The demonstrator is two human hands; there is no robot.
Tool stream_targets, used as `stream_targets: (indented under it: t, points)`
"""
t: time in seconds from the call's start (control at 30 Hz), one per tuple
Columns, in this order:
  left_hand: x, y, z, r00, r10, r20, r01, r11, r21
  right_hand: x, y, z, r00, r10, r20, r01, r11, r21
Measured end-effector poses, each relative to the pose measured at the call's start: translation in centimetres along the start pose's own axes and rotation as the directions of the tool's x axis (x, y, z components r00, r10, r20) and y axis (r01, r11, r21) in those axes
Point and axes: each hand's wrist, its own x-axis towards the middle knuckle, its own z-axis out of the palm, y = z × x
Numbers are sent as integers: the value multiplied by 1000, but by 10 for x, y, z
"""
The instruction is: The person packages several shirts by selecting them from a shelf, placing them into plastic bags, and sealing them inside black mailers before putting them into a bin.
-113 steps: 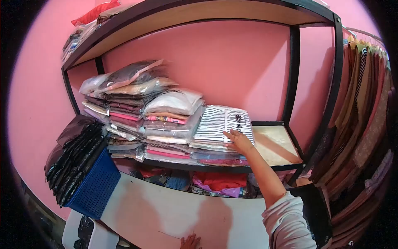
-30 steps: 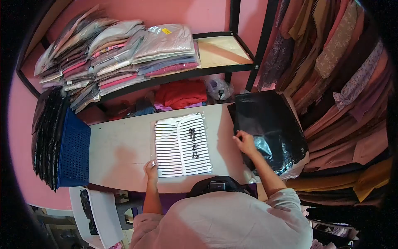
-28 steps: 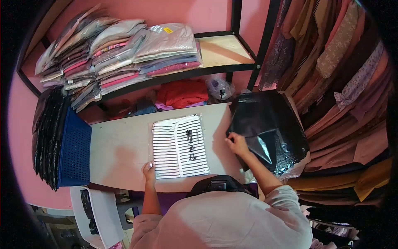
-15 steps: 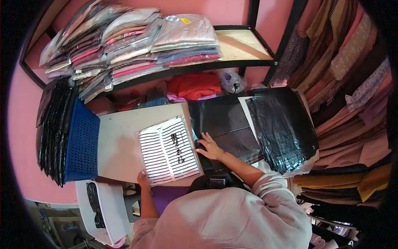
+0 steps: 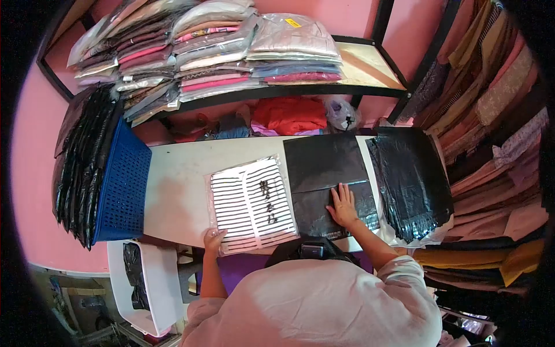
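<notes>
A folded black-and-white striped garment (image 5: pixel 252 202) in a clear plastic sleeve lies on the white table, dark lettering down its front. My left hand (image 5: pixel 214 239) pinches the sleeve's near left corner, thumb on top. Just right of the garment a black plastic mailing bag (image 5: pixel 324 156) lies flat, with a crease across its middle. My right hand (image 5: pixel 345 209) rests palm down on the lower half of this bag, fingers spread. Further right is a stack of black plastic bags (image 5: pixel 410 179), apart from my right hand.
A blue basket (image 5: pixel 124 185) holding black packages (image 5: pixel 84 168) stands at the left. Behind the table, a shelf (image 5: pixel 370 63) carries piles of bagged clothes (image 5: pixel 214 58). Below it lies red cloth (image 5: pixel 289 114). Garments (image 5: pixel 491 127) hang at the right; a white bin (image 5: pixel 159 283) stands lower left.
My right hand has moved right, from the bag's left edge onto its lower middle. The bag lies flatter and more squared to the table. The whole view has shifted slightly.
</notes>
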Motion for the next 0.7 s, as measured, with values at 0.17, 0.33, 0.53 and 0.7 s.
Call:
stream_targets:
  t: [0.17, 0.33, 0.53, 0.7]
  points:
    - [1, 11, 4, 996, 92, 21, -94, 978, 188, 25, -74, -2, 969, -224, -108, 245, 778, 579]
    - [3, 0, 3, 991, 119, 55, -119, 993, 12, 49, -125, 55, 988, -127, -88, 154, 828, 539]
    - [-2, 31, 8, 920, 301, 252, -313, 950, 10, 73, -154, 38, 954, 141, 266, -294, 634, 715]
    - [-16, 75, 37, 869, 48, 492, -34, 999, -36, 72, -185, 34, 995, 34, 95, -97, 584, 806]
